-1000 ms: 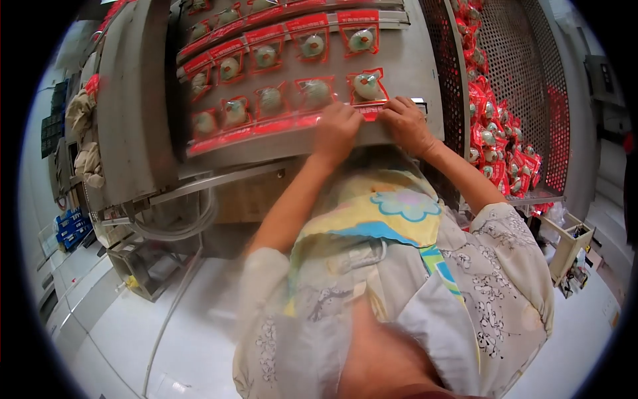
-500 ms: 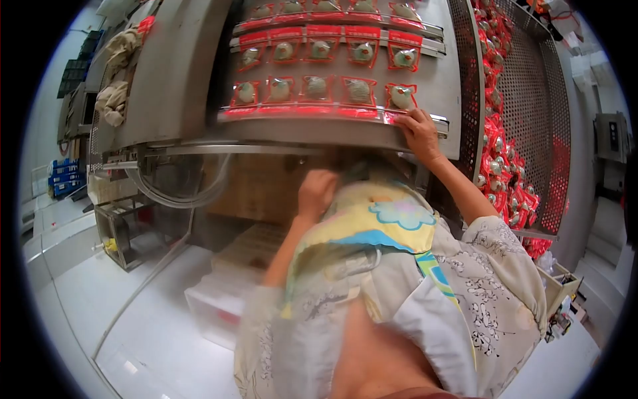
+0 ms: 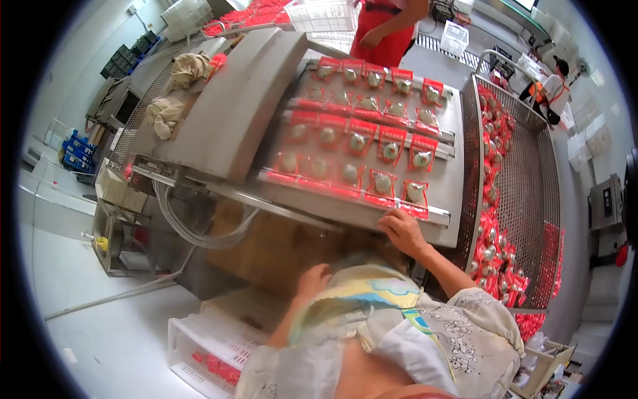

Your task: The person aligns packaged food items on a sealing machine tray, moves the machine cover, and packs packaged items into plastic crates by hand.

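My right hand (image 3: 401, 229) is at the front edge of the metal machine table (image 3: 438, 233), just below the nearest row of red-edged clear packets, its fingers bent and close together; whatever lies between them is too small to name. The nearest packet (image 3: 415, 193) lies just above it, with a round pale item inside. My left hand (image 3: 314, 280) hangs lower, in front of my apron (image 3: 372, 292), away from the packets. Its fingers are blurred and partly hidden. Several packets lie in rows along metal bars (image 3: 435, 211).
A perforated metal bin (image 3: 531, 199) on the right holds piled red packets. The raised metal cover (image 3: 232, 106) stands left of the rows. A co-worker in red (image 3: 379, 36) is behind the table, another person (image 3: 555, 90) farther back. A white crate (image 3: 189, 352) sits below left.
The view has tilted up and shifted, showing people beyond the table. My left hand has left the table edge and dropped toward my body. My right hand has come slightly off the packets.
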Available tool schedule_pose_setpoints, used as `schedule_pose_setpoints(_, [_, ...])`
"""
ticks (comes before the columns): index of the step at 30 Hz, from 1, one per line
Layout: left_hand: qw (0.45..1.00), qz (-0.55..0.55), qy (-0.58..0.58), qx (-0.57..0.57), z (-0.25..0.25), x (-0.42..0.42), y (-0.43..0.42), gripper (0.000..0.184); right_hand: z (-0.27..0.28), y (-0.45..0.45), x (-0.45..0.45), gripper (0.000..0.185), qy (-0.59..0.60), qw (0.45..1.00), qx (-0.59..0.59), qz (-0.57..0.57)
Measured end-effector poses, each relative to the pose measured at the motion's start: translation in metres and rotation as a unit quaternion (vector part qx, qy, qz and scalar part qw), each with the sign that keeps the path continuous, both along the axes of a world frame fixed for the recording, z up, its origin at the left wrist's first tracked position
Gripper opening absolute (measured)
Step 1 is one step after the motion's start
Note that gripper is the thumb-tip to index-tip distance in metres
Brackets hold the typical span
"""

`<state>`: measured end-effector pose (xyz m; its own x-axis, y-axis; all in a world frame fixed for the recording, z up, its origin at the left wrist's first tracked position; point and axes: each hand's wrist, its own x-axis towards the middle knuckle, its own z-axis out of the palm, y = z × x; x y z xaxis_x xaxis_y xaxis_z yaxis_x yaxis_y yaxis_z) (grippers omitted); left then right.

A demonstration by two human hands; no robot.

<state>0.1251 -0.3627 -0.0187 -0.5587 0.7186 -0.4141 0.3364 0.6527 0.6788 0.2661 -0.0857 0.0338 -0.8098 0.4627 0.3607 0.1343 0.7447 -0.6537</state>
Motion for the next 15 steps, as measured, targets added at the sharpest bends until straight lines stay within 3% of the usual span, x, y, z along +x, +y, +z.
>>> schedule_pose_setpoints(3, [0.998, -0.049, 0.026, 0.012, -0.001, -0.008, 0.007, 0.038, -0.004, 0.008, -0.004, 0.011, 0.011, 1.0, 0.015, 0.019])
schedule_pose_setpoints(7, [0.997, -0.068, 0.044, 0.008, -0.004, -0.013, 0.014, 0.032, -0.01, 0.006, -0.003, 0.01, 0.017, 0.998, -0.067, -0.004])
schedule_pose_setpoints(10, [0.993, -0.099, -0.006, -0.064, 0.009, -0.02, 0.023, 0.026, -0.009, -0.002, -0.011, 0.008, 0.031, 0.994, -0.107, 0.005])
schedule_pose_setpoints(15, [0.996, -0.061, -0.016, -0.065, -0.016, -0.041, 0.012, 0.025, -0.017, -0.025, -0.04, 0.01, -0.039, 0.981, -0.176, 0.074])
